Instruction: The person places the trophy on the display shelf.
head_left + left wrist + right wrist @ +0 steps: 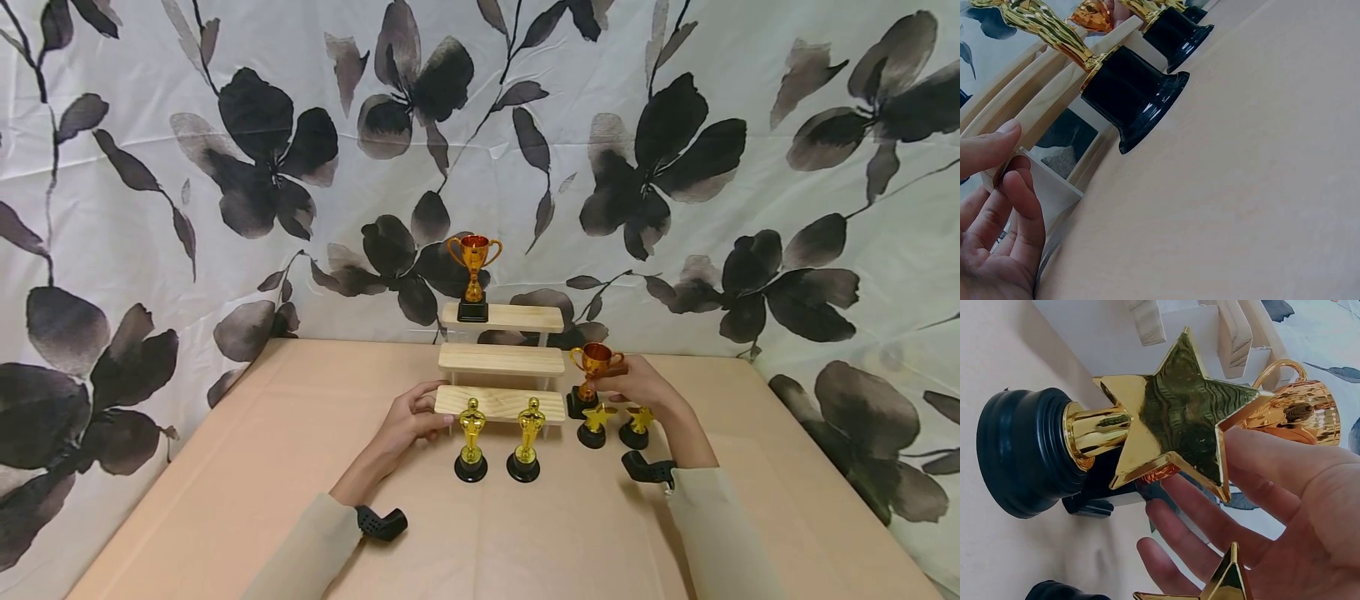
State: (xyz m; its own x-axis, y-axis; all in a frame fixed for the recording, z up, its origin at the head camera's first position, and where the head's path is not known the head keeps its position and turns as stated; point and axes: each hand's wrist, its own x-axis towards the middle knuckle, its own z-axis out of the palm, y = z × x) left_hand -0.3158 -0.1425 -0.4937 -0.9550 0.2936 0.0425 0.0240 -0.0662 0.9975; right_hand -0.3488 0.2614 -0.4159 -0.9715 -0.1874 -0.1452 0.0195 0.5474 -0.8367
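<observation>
My left hand point(405, 423) pinches the left end of the lowest board of a three-step wooden stand point(498, 404); the left wrist view shows thumb and fingers on the board's corner. At the stand's right side, my right hand point(647, 387) holds a gold two-handled trophy cup point(597, 357) by its stem, partly hidden by the fingers. The cup's black base is close to the tabletop; whether it touches cannot be told. In the right wrist view a gold star trophy point(1179, 412) blocks part of this hand. A second star trophy point(638, 427) stands beside it, below the right hand.
Another trophy cup point(474, 262) stands at the left of the top board. Two gold figure statuettes, a left one point(471, 442) and a right one point(527, 442), stand before the stand. A floral cloth point(525, 167) hangs behind the peach-coloured table point(300, 400).
</observation>
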